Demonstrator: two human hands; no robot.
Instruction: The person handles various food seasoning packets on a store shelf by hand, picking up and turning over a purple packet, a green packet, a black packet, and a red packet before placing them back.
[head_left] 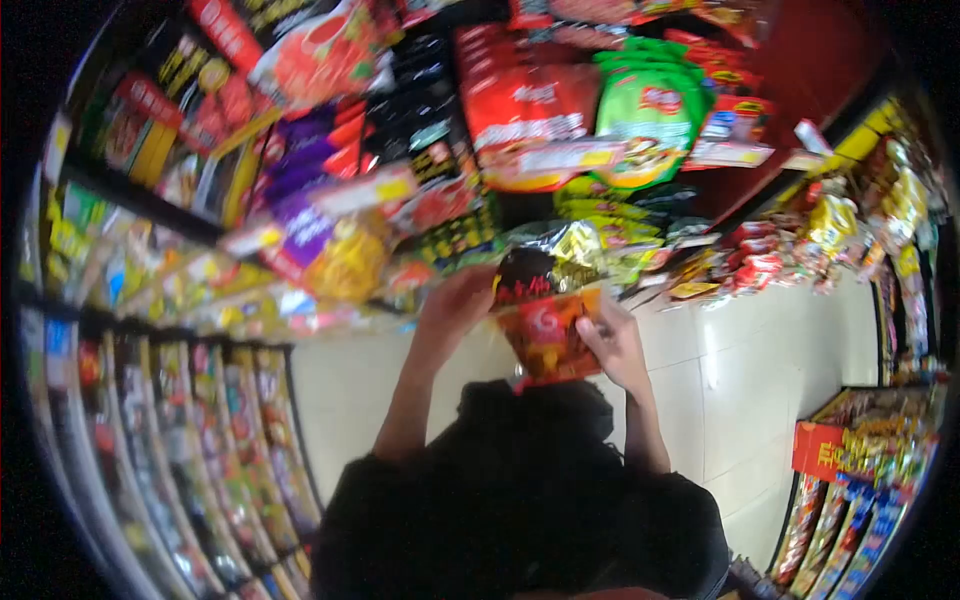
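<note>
Packet (548, 325) between hands, near front edge of shelf (372, 192). Right hand (617, 345): fingers pinching packet's right side, thumb on front. Left hand (452, 305) at packet's left edge; cannot tell finger state. Green bags (655, 115) on shelf.

Forward passage is blocked by the red bag (525, 95) and green bag (652, 125) (closely set); room is offered beside the right grip (620, 350), above the floor (740, 390).

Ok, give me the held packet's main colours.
The packet is dark above, reddish-orange below, as the head view shows.
</note>
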